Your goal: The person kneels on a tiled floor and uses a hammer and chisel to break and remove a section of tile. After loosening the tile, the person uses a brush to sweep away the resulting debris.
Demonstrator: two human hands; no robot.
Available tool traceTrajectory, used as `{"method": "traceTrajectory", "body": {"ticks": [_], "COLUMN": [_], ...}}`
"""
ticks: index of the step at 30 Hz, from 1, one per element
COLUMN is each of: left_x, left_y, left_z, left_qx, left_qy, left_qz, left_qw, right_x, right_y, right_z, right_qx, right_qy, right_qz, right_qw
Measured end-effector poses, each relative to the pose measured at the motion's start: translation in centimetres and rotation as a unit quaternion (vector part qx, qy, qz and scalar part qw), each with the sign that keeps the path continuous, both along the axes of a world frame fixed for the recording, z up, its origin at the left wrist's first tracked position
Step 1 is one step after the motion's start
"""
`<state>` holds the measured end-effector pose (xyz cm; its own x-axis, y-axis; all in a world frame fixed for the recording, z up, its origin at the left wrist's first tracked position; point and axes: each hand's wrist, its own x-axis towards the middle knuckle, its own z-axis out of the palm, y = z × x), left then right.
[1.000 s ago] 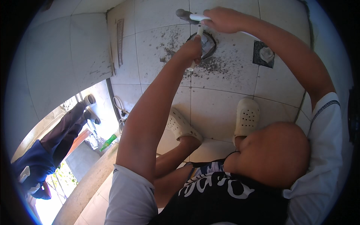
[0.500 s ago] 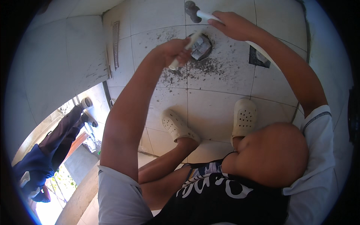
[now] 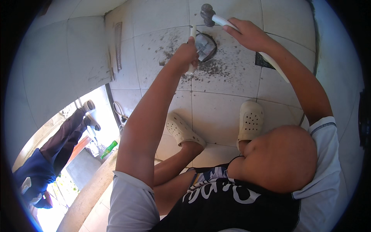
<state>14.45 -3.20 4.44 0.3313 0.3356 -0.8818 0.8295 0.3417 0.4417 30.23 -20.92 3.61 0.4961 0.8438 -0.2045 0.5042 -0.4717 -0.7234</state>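
My right hand [image 3: 249,34] is closed around the white handle of a hammer [image 3: 220,20]. Its grey, rounded double-ended head is raised above the floor, and the handle's tail runs back under my forearm. My left hand [image 3: 185,56] grips a cream-coloured rod [image 3: 193,31], which pokes out above and below the fist. Whether the rod is a pipe or a tool's handle I cannot tell. Just right of it is a roundish hole [image 3: 206,48] in the tiled floor, with crumpled clear plastic in it. The hammer head sits apart from the rod's upper end.
Dark grit [image 3: 216,69] lies scattered around the hole. A dark square opening [image 3: 263,60] shows beside the hammer handle. My feet wear beige clogs [image 3: 250,120]. At left, another person [image 3: 58,147] stands beyond a doorway, near a green bottle [image 3: 109,150]. A ridged strip [image 3: 118,46] lies along the left wall.
My left hand has turned the rod from slanted to nearly upright, at the hole's left edge. The hammer has shifted slightly right and down. My left forearm has swung right, uncovering the green bottle.
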Motion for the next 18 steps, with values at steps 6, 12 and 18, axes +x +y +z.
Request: {"method": "traceTrajectory", "body": {"ticks": [6, 12, 18], "left_x": [0.6, 0.7, 0.7], "left_y": [1.5, 2.1, 1.7], "left_z": [0.2, 0.2, 0.0], "left_qx": [-0.069, -0.103, -0.101], "left_qy": [0.018, 0.020, 0.004], "left_qz": [0.043, 0.052, 0.053], "left_qw": [0.997, 0.993, 0.993], "right_x": [1.0, 3.3, 2.2], "right_y": [3.3, 10.8, 12.1], "right_z": [0.3, 2.2, 0.6], "right_qx": [0.030, 0.031, -0.083], "right_qy": [-0.055, -0.092, -0.144], "right_qz": [0.088, 0.222, 0.262], "right_qw": [0.994, 0.970, 0.951]}}
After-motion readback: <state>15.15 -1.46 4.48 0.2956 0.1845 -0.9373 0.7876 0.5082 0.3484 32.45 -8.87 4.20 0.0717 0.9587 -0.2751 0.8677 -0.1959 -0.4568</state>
